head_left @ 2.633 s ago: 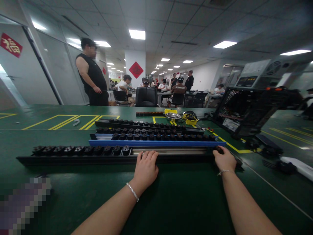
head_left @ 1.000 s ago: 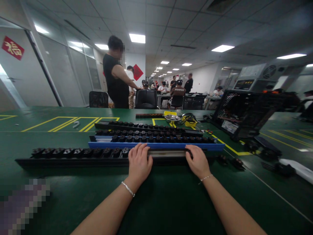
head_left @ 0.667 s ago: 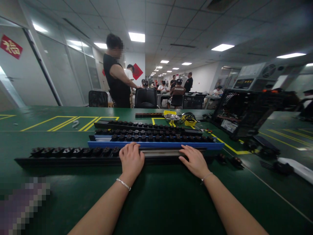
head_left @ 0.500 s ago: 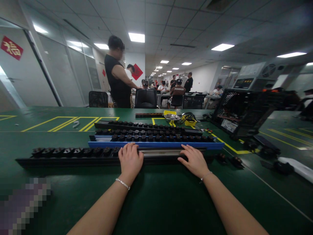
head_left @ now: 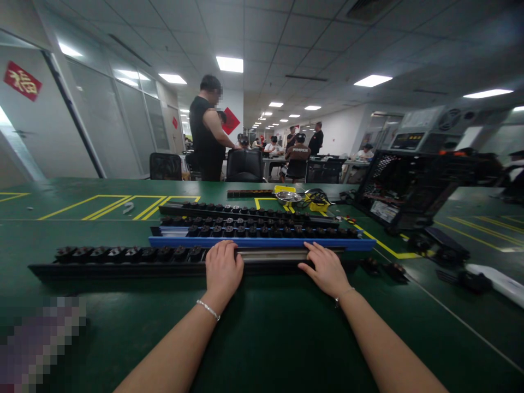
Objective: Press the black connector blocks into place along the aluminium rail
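Observation:
A long black rail (head_left: 123, 271) lies across the green table in front of me, with a row of black socket-like modules (head_left: 131, 252) along its left part. My left hand (head_left: 223, 270) curls its fingers over the rail just right of these modules. Its palm hides what lies beneath, though a dark edge shows beside the fingers. My right hand (head_left: 327, 267) grips the rail farther right, fingers over the top and thumb on the near side. Between both hands runs a bare metallic channel (head_left: 272, 254). Behind it lies a blue rail (head_left: 262, 241) bearing similar modules.
Another black rail with modules (head_left: 254, 210) lies farther back. Two loose black pieces (head_left: 396, 272) rest right of the rail. A metal bowl (head_left: 289, 196), cables and an open computer case (head_left: 403, 188) stand beyond. A person in black (head_left: 207, 134) stands across the table.
My left hand has shifted slightly right along the rail, while my right hand stays in place. The person in black across the table has moved a little to the right.

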`<state>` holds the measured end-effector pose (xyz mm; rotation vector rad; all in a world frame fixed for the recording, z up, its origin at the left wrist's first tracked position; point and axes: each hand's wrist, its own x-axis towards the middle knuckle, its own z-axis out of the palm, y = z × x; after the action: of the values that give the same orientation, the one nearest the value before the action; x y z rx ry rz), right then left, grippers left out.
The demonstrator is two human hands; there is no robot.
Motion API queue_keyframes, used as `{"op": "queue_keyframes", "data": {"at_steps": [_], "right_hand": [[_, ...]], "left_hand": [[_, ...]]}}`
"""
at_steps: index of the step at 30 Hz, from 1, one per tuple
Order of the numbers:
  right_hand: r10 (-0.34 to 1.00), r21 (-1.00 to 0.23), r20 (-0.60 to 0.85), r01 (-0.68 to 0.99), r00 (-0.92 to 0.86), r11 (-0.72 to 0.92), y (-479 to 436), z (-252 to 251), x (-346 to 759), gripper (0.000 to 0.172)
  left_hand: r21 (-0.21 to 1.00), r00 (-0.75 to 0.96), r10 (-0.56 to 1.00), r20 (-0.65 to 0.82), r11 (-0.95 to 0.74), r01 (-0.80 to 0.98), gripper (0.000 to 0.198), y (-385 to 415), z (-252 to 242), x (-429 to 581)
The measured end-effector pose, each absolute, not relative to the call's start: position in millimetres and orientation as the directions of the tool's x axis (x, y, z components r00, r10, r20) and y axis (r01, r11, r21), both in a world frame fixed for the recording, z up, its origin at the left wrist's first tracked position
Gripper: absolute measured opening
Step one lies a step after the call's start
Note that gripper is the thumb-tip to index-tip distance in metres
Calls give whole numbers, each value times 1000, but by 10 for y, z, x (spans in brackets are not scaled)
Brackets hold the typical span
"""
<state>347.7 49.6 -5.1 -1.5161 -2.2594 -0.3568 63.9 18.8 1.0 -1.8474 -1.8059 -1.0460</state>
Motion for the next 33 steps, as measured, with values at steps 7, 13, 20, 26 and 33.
{"op": "queue_keyframes", "data": {"at_steps": [7,13,20,26,33], "right_hand": [[830,-12,447,925,-334,379,502,-34,3473,43],[834,-26,448,927,-323,373,501,-25,3458,42],[835,-39,457,931,-306,362,518,-41,3483,39],[831,-50,470,931,-297,361,522,-45,3515,38],[830,-53,471,930,-298,365,521,-44,3516,39]], "left_hand": [[281,-151,717,681,-65,958,28,177,1,652],[286,-138,738,660,-77,955,28,198,-14,626],[279,-168,716,677,-40,959,35,199,-22,641],[258,-196,735,649,30,966,41,183,-16,653],[257,-172,733,659,-5,966,40,174,-19,678]]}}
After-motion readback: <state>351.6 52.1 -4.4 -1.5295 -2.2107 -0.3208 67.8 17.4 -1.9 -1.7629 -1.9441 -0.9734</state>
